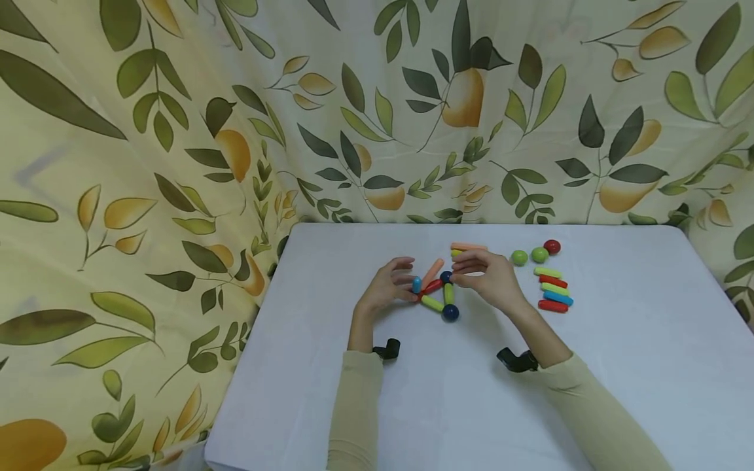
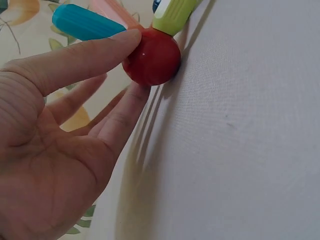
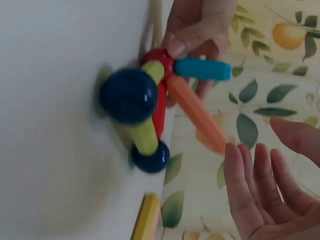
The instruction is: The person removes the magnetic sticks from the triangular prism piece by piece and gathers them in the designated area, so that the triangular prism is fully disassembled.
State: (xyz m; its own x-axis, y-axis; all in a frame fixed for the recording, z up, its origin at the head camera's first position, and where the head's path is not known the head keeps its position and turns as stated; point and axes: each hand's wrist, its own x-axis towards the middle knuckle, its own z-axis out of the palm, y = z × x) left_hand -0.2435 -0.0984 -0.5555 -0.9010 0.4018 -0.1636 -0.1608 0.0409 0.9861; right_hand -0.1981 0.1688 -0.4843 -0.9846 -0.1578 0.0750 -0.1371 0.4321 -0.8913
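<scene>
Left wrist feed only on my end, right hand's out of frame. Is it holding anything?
Observer: No. In the right wrist view the right hand is empty.
Operator: OK. My frame cuts off the yellow-green rod on the red ball. What's at its other end?
Observer: A dark blue ball, seen in the head view.
Operator: Any balls apart from the build?
Observer: Three, to the right of the right hand in the head view: two green balls and a loose red ball.

Structure (image 1: 449, 294) on table (image 1: 283, 366), rods (image 1: 554, 289) right, balls (image 1: 538, 255) behind
</scene>
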